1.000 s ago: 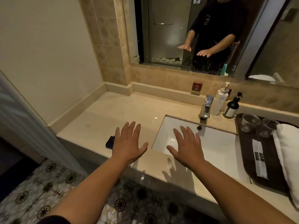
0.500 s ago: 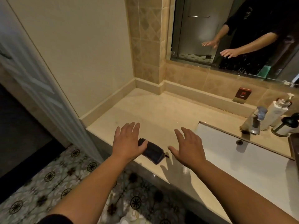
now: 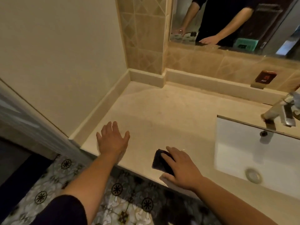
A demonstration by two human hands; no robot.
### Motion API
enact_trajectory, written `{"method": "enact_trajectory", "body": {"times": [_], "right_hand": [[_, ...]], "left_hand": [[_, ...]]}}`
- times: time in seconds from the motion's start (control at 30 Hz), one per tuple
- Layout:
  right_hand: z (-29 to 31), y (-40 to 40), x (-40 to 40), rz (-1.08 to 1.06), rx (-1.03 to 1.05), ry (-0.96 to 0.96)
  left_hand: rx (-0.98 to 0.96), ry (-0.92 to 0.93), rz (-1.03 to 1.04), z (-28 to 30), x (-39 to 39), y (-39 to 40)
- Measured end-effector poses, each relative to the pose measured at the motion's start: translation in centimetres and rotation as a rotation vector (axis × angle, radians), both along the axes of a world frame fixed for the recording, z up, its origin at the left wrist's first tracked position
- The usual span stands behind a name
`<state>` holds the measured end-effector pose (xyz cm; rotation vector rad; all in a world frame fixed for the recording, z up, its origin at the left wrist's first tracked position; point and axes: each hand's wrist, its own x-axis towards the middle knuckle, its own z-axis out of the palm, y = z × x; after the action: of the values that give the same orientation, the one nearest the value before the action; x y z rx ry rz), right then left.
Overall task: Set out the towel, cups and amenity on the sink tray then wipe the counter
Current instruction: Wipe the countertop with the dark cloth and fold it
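A small dark folded cloth (image 3: 158, 161) lies on the beige stone counter (image 3: 162, 111) near its front edge. My right hand (image 3: 181, 168) rests on top of the cloth, fingers laid over its right half and thumb at the counter's front edge. My left hand (image 3: 112, 140) is held flat with fingers spread over the counter's front left corner, holding nothing, about a hand's width left of the cloth. The tray, towel, cups and amenity are outside this view.
A white sink basin (image 3: 259, 156) is set into the counter at the right, with a chrome faucet (image 3: 282, 114) behind it. A wall and raised skirting (image 3: 103, 104) bound the counter at left and back. A mirror (image 3: 227, 21) hangs above. Patterned floor tiles (image 3: 113, 200) lie below.
The view has swung left, so the tray and bottles dropped out of sight. My right hand moved onto the dark cloth. My left hand shifted left, away from the cloth.
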<state>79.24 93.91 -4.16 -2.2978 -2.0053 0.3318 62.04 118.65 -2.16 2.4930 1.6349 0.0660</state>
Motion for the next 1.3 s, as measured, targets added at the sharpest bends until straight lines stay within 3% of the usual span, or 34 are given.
{"method": "enact_trajectory", "body": {"times": [0.1,0.23,0.33,0.5,0.57,0.63,0.7,0.83,0.97,1.13,1.3], "right_hand": [[-1.9,0.5,0.0,0.043,-0.056,-0.002],[-2.7,0.6,0.1,0.043,0.099,0.015],[-1.2,0.8,1.0,-0.079,0.226,0.497],[3.3,4.6,7.5,-0.672,0.151,1.333],[5.0,7.9,11.4,-0.731,0.177,1.511],[6.0,12.5,15.0,-0.714,0.245,1.416],[5.8,18.0,18.2,-0.666,0.308,1.134],[1.7,27.3,21.9,-0.316,0.239,0.428],[-3.4,31.4,22.3,0.025,0.143,0.029],[-4.1,31.4,21.7,0.109,0.115,-0.097],[-3.6,23.9,13.8,0.217,0.130,0.027]], "left_hand": [[-0.065,0.026,0.138,-2.6,-0.3,1.7],[-0.153,0.055,0.247,-5.4,-0.4,2.6],[-0.146,0.040,0.275,-6.7,-0.3,2.4],[-0.114,0.060,0.297,-7.1,-0.3,2.6],[-0.093,0.049,0.300,-7.3,-0.3,2.5],[-0.060,0.036,0.292,-7.6,-0.3,2.2],[-0.041,0.033,0.297,-7.8,-0.4,2.3],[-0.034,0.035,0.308,-7.9,-0.3,2.7],[0.038,-0.034,0.333,-8.1,-0.1,2.4],[0.060,-0.010,0.313,-8.1,0.1,2.6],[0.066,0.013,0.287,-7.4,0.2,2.1]]}}
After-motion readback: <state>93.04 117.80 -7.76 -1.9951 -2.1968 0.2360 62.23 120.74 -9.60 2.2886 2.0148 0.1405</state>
